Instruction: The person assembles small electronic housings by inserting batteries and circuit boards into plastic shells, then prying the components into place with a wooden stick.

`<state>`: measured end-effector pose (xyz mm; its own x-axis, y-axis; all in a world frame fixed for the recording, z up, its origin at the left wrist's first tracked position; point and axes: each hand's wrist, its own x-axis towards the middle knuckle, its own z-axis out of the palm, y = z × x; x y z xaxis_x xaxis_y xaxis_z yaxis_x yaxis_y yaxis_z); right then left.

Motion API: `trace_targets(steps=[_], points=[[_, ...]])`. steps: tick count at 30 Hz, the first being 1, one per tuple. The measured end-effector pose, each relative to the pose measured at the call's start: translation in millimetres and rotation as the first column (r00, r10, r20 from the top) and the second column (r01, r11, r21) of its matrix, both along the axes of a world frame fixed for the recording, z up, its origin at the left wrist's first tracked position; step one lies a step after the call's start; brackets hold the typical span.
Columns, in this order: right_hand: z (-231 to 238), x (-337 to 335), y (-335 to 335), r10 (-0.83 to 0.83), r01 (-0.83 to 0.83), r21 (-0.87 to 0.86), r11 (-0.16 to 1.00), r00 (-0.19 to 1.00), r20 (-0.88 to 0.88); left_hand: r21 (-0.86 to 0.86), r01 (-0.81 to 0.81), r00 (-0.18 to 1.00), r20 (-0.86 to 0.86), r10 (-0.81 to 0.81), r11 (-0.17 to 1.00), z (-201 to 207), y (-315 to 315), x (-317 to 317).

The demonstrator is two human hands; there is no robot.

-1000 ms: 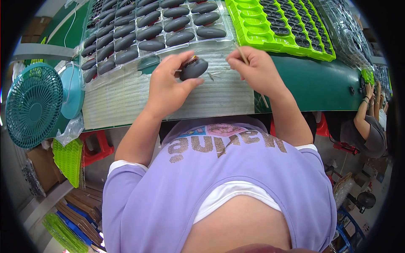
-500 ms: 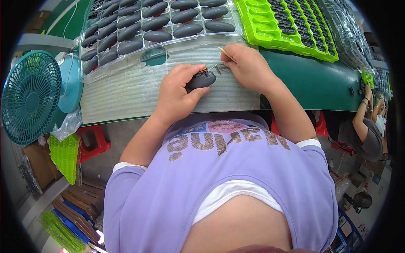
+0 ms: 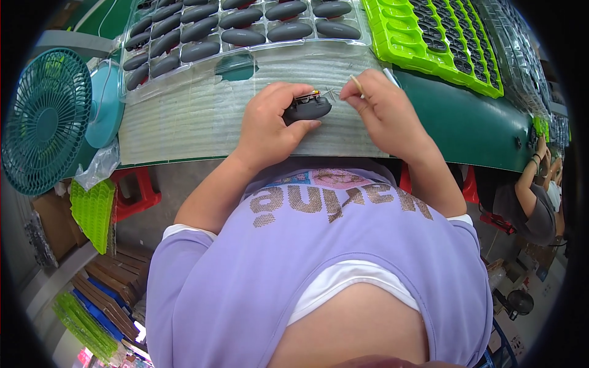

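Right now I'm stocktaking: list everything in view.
table: one, green, top
mat: one, whitish, on table
pod tray: one, clear, upper left
pods: many, grey, pod tray
held pod: one, grey, left hand
held stick: one, pale, right hand
parts tray: one, lime, upper right
small parts: many, black, parts tray
fan: one, teal, left
stool: at least one, red, left
stacked trays: several, clear, right
left hand: one, bare, centre
right hand: one, bare, centre-right

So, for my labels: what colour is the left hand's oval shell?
The shell is dark grey; the head view shows it.
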<state>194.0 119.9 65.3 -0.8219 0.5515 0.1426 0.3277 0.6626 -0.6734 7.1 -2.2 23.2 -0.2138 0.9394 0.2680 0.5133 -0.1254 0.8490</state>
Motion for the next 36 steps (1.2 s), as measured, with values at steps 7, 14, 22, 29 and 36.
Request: trace_targets(steps=[7, 14, 22, 29, 36], points=[[-8.2, -5.7, -15.7, -0.011, -0.008, -0.223, 0.975, 0.996, -0.085, 0.033, 0.028, 1.0, -0.013, -0.027, 0.999, -2.3, 0.4, 0.1], [-6.9, -9.2, -19.8, -0.182, 0.137, -0.524, 0.841, 0.983, -0.035, 0.0, 0.052, 0.998, -0.026, -0.052, 0.999, -2.5, -1.1, -1.9], [-17.9, -10.5, -21.8, -0.247, 0.151, -0.608, 0.78, 0.966, -0.078, -0.019, 0.044, 0.999, -0.017, -0.045, 0.999, -1.4, -1.0, -1.6], [-19.6, -9.6, -18.2, -0.266, 0.168, -0.701, 0.693, 0.964, -0.031, 0.014, 0.044, 0.999, -0.006, -0.044, 0.999, -4.3, 0.7, -1.3], [-20.3, -11.3, -19.4, -0.293, 0.191, -0.693, 0.696, 0.955, -0.032, -0.002, 0.05, 0.999, -0.002, -0.05, 0.999, -2.7, 0.3, -1.6]])
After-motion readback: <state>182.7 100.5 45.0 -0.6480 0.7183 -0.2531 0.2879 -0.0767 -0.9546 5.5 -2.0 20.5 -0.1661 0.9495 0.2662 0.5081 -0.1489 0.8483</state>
